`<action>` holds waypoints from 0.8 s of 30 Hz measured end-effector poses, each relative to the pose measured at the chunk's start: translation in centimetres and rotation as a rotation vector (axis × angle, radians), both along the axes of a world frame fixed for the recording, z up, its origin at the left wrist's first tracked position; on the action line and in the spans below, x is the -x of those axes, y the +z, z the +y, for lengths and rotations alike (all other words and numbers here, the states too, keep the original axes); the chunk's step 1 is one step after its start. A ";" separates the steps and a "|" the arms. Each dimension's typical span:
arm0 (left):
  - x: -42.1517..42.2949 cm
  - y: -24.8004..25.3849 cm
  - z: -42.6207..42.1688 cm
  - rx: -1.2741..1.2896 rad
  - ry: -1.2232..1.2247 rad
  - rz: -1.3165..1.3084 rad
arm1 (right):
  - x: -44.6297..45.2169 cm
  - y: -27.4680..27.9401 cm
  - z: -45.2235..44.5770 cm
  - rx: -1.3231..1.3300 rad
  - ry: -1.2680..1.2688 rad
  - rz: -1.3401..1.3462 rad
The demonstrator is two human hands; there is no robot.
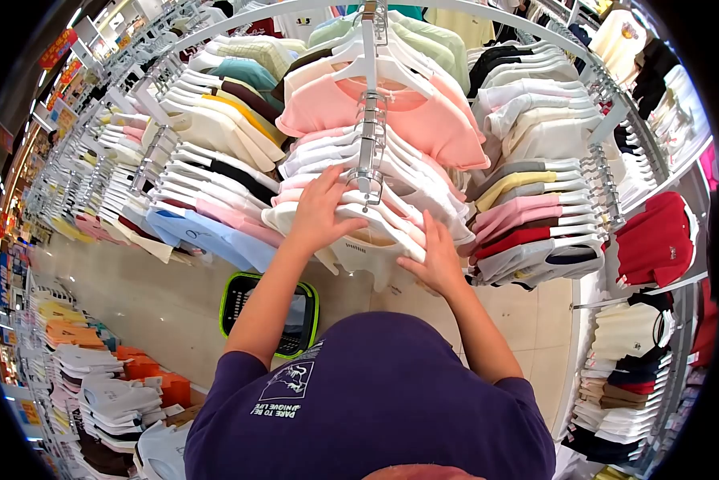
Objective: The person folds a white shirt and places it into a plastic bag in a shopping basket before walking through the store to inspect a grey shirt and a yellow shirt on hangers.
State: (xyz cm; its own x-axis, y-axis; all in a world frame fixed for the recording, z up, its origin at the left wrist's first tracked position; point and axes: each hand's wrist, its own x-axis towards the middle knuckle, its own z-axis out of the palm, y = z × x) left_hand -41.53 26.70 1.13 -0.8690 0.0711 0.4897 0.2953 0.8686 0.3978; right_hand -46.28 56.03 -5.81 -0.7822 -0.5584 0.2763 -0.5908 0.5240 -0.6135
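Observation:
My left hand (324, 214) rests on the left shoulders of white and pale pink shirts, with its fingers stretched and its thumb apart. On the other side, my right hand (436, 258) touches the right shoulder of the front cream T-shirt (355, 246), its thumb and fingers spread. That shirt hangs foremost on a metal display arm (366, 164), with small print on its chest. Behind it hang several white and pink shirts on white hangers. A larger pink T-shirt (375, 108) faces me further back on the same arm.
Rows of hanging shirts flank the arm, with a light blue shirt (215, 236) at left and a grey shirt (539, 260) at right. A black basket with a green rim (315, 308) stands on the tiled floor (167, 296). A red shirt (655, 240) hangs at far right.

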 end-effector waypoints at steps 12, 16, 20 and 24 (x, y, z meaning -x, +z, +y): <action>-2.0 -1.8 0.2 0.016 0.078 0.096 | 7.5 3.7 -0.6 0.044 -0.086 0.106; -4.8 -3.8 -0.7 -0.145 0.169 0.053 | 9.0 3.5 -1.4 -0.104 -0.050 0.056; -10.7 -9.6 -1.8 -0.296 0.362 0.021 | 9.3 2.4 -2.1 -0.166 0.016 0.002; -17.8 -15.1 -2.6 -0.315 0.519 -0.071 | 8.9 0.8 -3.2 -0.136 -0.013 0.006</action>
